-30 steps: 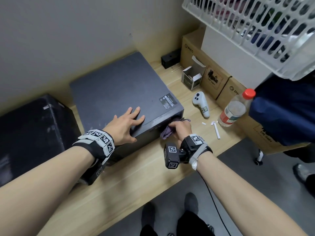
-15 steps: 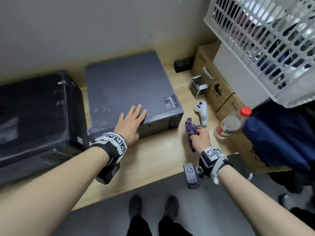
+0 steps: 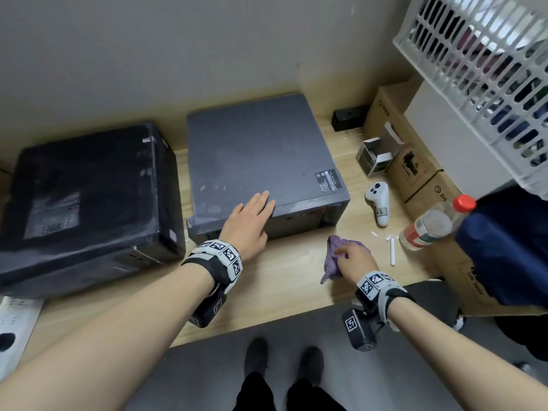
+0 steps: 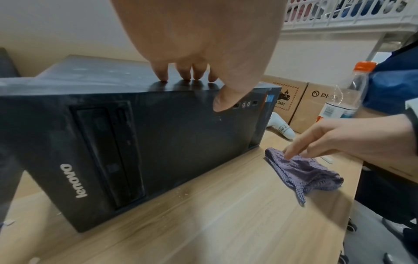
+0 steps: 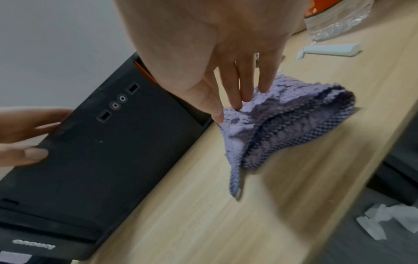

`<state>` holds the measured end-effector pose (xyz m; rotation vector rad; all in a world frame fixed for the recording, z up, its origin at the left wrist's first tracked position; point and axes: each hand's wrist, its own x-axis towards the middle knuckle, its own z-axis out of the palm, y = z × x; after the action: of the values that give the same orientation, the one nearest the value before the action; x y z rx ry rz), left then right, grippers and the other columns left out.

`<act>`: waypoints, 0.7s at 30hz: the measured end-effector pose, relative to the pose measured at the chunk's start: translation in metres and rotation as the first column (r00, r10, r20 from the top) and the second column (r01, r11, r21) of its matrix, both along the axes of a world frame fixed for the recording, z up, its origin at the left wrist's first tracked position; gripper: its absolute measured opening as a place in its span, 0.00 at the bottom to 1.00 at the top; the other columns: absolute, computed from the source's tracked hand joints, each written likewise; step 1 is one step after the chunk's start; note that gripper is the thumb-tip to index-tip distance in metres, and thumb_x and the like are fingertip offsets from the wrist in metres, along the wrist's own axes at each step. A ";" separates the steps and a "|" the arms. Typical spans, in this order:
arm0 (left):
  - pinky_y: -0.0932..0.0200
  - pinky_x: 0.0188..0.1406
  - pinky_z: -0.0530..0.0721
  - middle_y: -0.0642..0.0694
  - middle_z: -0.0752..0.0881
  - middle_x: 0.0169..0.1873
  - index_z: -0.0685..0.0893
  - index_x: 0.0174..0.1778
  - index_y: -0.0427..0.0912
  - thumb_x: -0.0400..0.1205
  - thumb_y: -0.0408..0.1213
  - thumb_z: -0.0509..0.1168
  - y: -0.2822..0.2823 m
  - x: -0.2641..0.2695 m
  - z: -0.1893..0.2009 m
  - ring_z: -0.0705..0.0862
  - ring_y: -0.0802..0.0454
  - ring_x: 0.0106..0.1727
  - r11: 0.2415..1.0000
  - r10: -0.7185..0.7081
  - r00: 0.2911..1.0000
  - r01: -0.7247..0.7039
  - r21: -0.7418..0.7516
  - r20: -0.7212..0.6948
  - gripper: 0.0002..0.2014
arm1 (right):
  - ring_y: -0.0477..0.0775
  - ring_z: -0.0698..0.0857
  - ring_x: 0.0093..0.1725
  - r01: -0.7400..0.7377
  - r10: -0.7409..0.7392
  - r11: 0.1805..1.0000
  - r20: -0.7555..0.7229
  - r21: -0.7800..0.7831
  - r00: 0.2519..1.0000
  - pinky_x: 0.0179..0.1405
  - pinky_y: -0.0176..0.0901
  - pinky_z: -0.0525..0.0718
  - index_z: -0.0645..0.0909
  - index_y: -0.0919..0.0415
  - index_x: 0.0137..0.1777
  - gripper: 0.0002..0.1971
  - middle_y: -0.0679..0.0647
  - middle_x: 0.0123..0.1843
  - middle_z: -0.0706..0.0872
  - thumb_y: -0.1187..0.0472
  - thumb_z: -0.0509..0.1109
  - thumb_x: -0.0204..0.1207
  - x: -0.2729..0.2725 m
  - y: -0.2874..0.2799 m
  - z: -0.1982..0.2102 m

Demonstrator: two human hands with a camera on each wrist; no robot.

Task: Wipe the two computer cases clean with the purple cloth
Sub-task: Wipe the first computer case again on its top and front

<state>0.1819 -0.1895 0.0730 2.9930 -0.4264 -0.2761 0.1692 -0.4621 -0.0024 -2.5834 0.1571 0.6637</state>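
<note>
Two computer cases lie flat on the wooden table (image 3: 281,292): a grey Lenovo case (image 3: 252,155) in the middle and a black case (image 3: 89,188) to its left. My left hand (image 3: 249,221) rests flat on the grey case's top near the front edge, thumb over the front face (image 4: 158,142). The purple cloth (image 3: 333,262) lies crumpled on the table just right of the grey case's front corner. My right hand (image 3: 353,256) touches it from above with straight fingers (image 5: 248,85); the cloth (image 5: 294,128) is not gripped.
A white controller (image 3: 378,203), a white stick (image 3: 392,253), a red-capped bottle (image 3: 430,223) and cardboard boxes (image 3: 415,167) crowd the table's right side. A white basket (image 3: 489,69) hangs overhead at right. A power strip (image 3: 14,318) lies at far left.
My right hand took the cloth off the grey case's front face, moved it right and down onto the table, and loosened its hold. The left hand stayed on the case.
</note>
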 end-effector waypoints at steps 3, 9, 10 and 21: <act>0.46 0.81 0.61 0.47 0.51 0.85 0.58 0.83 0.45 0.80 0.35 0.61 0.010 -0.008 0.004 0.52 0.49 0.86 1.000 0.021 1.000 -0.021 -0.015 0.014 0.34 | 0.59 0.85 0.57 0.035 -0.035 0.999 0.016 0.000 0.999 0.52 0.41 0.78 0.89 0.47 0.46 0.11 0.52 0.49 0.89 0.59 0.65 0.75 0.008 0.011 0.007; 0.45 0.81 0.61 0.46 0.51 0.85 0.60 0.82 0.46 0.80 0.35 0.60 0.038 -0.027 0.003 0.51 0.48 0.86 0.992 0.125 0.992 -0.124 -0.019 0.036 0.33 | 0.61 0.80 0.65 -0.039 0.029 0.978 -0.051 -0.204 0.998 0.66 0.43 0.74 0.83 0.52 0.63 0.19 0.58 0.67 0.78 0.57 0.71 0.71 0.004 0.025 0.005; 0.44 0.81 0.61 0.46 0.51 0.86 0.60 0.83 0.46 0.80 0.35 0.60 0.042 -0.030 0.002 0.50 0.48 0.86 0.989 0.146 0.989 -0.146 -0.016 0.034 0.33 | 0.63 0.78 0.67 -0.055 0.041 0.976 -0.070 -0.212 0.997 0.70 0.46 0.73 0.81 0.53 0.67 0.22 0.59 0.70 0.73 0.58 0.72 0.71 0.001 0.026 0.001; 0.48 0.82 0.59 0.42 0.54 0.85 0.61 0.83 0.43 0.77 0.34 0.60 0.081 -0.077 0.000 0.53 0.46 0.85 0.966 0.259 0.963 -0.258 -0.016 0.079 0.34 | 0.53 0.71 0.53 -0.208 0.220 0.966 0.061 -0.153 0.974 0.40 0.43 0.71 0.77 0.42 0.41 0.14 0.45 0.48 0.67 0.66 0.65 0.65 -0.030 0.068 -0.019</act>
<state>0.1053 -0.1080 0.0734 3.0158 -0.0386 -0.1304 0.1388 -0.3943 -0.0218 -2.7889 -0.1048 0.6479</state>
